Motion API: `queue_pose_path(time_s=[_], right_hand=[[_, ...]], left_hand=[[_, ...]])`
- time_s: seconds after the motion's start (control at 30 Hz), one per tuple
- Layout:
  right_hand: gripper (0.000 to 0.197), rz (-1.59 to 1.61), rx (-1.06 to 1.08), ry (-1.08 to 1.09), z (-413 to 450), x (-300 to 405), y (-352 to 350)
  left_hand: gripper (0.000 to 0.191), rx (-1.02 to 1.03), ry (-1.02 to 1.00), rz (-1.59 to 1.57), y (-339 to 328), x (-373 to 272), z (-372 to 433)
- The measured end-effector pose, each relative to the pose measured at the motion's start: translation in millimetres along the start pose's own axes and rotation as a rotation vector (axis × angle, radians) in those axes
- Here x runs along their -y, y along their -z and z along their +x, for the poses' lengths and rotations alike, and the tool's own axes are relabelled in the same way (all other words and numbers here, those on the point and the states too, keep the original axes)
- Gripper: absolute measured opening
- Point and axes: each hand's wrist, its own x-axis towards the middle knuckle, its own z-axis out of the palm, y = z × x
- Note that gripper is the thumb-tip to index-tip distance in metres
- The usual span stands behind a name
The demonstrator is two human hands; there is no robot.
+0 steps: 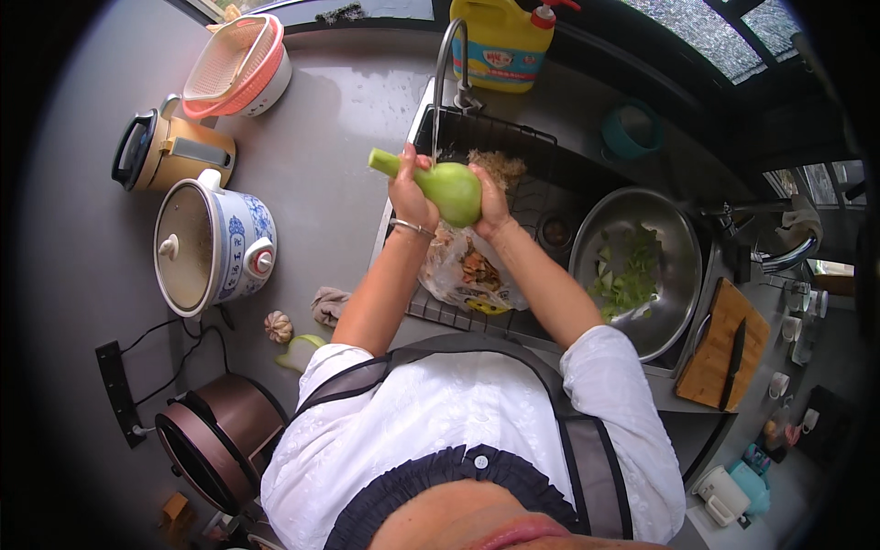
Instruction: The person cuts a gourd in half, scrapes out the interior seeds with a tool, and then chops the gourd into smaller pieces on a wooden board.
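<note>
Both hands hold a pale green bottle gourd (450,194) over a dark sink, under a thin stream of water from the curved faucet (441,51). My left hand (414,192) grips it at its narrow neck, a bracelet on the wrist. My right hand (492,203) cups its round end. Below the hands, a clear plastic bag (447,275) of food scraps rests on the sink's wire rack. Behind the gourd lies a tan fibrous scrubber (498,167). To the right, a large steel basin (677,275) contains green peelings (629,271).
A yellow detergent jug (502,48) stands behind the sink. Right of the basin, a knife (734,364) lies on a wooden cutting board (711,350). On the left counter are a white-and-blue slow cooker (240,240), garlic (278,326), a cut gourd piece (299,353) and a grey cloth (328,306).
</note>
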Motion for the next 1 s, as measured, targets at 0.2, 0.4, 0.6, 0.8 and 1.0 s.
queue_pose_path(time_s=[0.2, 0.4, 0.6, 0.8, 1.0], right_hand=[[0.038, 0.165, -0.326, 0.296, 7, -16, -23], [0.05, -0.165, -0.28, 0.546, -8, -11, -30], [0.064, -0.414, -0.02, 0.545, -46, 0, -36], [0.065, -0.981, -0.174, 0.734, -62, 13, -34], [0.055, -0.933, 0.113, 0.596, -51, 42, -23]], left_hand=[[0.043, 0.0, -0.455, 0.611, 1, 28, -9], [0.041, -0.079, -0.251, 0.544, 12, 28, -11], [0.051, -0.121, 0.057, 0.204, 16, 13, 1], [0.034, -0.045, 0.049, 0.341, -3, 28, -18], [0.031, -0.014, 0.281, -0.001, 19, 8, 1]])
